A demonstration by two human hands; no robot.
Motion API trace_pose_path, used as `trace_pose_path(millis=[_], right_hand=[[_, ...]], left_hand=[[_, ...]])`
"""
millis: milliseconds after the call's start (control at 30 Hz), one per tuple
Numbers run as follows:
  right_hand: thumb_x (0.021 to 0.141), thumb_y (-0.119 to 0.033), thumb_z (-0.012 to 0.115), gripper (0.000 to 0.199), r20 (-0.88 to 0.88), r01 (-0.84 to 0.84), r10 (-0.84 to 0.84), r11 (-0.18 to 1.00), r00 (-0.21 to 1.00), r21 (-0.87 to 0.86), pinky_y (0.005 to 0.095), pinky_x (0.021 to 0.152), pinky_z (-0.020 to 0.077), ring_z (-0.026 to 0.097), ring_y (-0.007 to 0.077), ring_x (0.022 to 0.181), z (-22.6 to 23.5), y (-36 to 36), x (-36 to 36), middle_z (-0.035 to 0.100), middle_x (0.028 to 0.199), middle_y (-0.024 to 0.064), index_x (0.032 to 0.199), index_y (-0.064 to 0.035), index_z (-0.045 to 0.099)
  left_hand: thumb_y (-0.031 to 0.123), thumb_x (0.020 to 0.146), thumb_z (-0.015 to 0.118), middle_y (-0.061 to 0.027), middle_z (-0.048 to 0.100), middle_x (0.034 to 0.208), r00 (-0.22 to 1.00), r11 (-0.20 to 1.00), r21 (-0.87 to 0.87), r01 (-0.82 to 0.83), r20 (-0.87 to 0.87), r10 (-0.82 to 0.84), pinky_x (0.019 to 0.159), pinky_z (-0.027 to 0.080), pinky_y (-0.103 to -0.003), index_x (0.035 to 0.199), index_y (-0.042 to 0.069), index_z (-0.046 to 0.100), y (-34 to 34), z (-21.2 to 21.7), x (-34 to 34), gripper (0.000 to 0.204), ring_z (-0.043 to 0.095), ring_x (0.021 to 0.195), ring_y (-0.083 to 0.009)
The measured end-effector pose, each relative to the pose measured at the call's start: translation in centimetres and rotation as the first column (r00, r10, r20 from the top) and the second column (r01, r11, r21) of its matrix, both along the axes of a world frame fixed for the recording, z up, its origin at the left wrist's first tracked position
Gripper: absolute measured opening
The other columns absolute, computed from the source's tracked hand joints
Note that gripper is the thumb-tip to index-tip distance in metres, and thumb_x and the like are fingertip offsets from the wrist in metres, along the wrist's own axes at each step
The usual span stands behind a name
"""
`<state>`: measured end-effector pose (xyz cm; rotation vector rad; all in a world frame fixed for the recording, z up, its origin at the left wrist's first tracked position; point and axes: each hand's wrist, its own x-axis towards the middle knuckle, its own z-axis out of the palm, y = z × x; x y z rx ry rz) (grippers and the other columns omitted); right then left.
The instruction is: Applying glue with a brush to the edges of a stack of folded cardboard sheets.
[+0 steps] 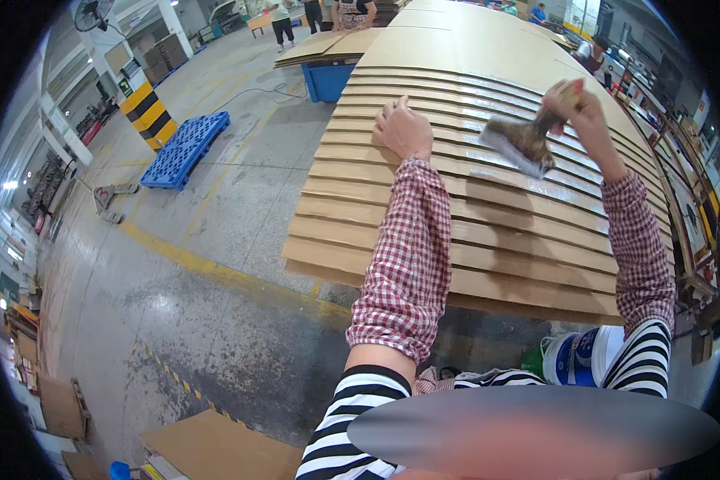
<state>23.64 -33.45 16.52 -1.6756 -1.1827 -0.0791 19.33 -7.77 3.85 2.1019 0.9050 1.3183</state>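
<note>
Overlapping brown cardboard sheets lie fanned in front of me like steps, each leaving a narrow strip exposed. My left hand rests on their left part, fingers curled against the board; what may lie under them is hidden. My right hand is closed round the handle of a wide brush, slightly blurred, held over the right part of the sheets. Its bristles are dark with a pale, wet-looking lower edge. Shiny wet streaks run over the strips near the brush.
A blue-and-white bucket stands on the floor below the sheets at right. A blue plastic pallet leans by a striped pillar at left. More cardboard lies at lower left. People work at the far end beside a blue stand.
</note>
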Motion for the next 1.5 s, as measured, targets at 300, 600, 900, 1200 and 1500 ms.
trace_pose_path(millis=[300, 600, 900, 1200, 1500], right_hand=[[0.075, -0.028, 0.066, 0.026, -0.752, 0.268, 0.006, 0.932, 0.659, 0.242, 0.0129, 0.039, 0.0382, 0.048, 0.0045, 0.047, -0.4, -2.1, 7.1, 0.059, 0.079, 0.0045, 0.089, -0.0067, 0.060], [0.080, -0.022, 0.063, 0.021, -0.089, 0.138, -0.117, 0.950, 0.989, 0.280, 0.0174, 0.051, 0.0480, 0.058, 0.0085, 0.057, -0.3, 0.3, 5.5, 0.055, 0.069, 0.0028, 0.081, -0.0029, 0.056], [0.083, -0.025, 0.059, 0.026, 0.283, 0.218, -0.225, 0.974, 0.932, 0.058, 0.0162, 0.038, 0.0434, 0.053, 0.0047, 0.044, -1.8, 4.9, 4.7, 0.048, 0.053, -0.0019, 0.069, -0.0056, 0.048], [0.080, -0.016, 0.059, 0.027, 0.097, 0.025, -0.004, 0.977, 0.995, -0.213, 0.0166, 0.032, 0.0339, 0.047, 0.0037, 0.038, -2.7, 2.4, -3.6, 0.044, 0.047, -0.0015, 0.062, -0.0048, 0.043], [0.083, -0.022, 0.058, 0.029, 0.265, 0.125, -0.104, 0.990, 0.959, -0.062, 0.0153, 0.034, 0.0327, 0.044, 0.0018, 0.040, -3.7, 4.7, 2.1, 0.044, 0.051, -0.0033, 0.064, -0.0062, 0.044]], left_hand=[[0.016, 0.083, 0.043, -0.0052, 0.054, 0.111, 0.996, 0.987, -0.137, 0.083, -0.021, -0.087, 0.094, 0.027, -0.039, 0.105, 0.013, 0.060, -0.5, 0.2, -0.5, 0.028, 0.041, 0.110, -0.0219], [0.018, 0.082, 0.042, -0.0085, 0.057, 0.103, 0.993, 0.975, -0.186, 0.120, 0.027, -0.117, 0.091, 0.030, -0.040, 0.099, 0.011, 0.061, 0.0, 0.6, 0.9, 0.026, 0.047, 0.101, -0.0251], [0.016, 0.081, 0.045, -0.0081, 0.058, 0.100, 0.997, 0.986, -0.146, 0.081, 0.023, -0.078, 0.090, 0.029, -0.039, 0.098, 0.015, 0.064, -0.2, 0.0, 1.3, 0.026, 0.046, 0.102, -0.0233], [0.016, 0.082, 0.043, -0.0073, 0.059, 0.100, 0.998, 0.985, -0.162, 0.060, 0.035, -0.055, 0.091, 0.028, -0.039, 0.098, 0.013, 0.063, 0.0, 0.5, 0.3, 0.025, 0.045, 0.103, -0.0230], [0.016, 0.082, 0.044, -0.0067, 0.058, 0.101, 0.995, 0.985, -0.150, 0.091, 0.044, -0.086, 0.091, 0.028, -0.039, 0.097, 0.013, 0.064, -0.2, -0.1, 1.2, 0.025, 0.045, 0.104, -0.0220]])
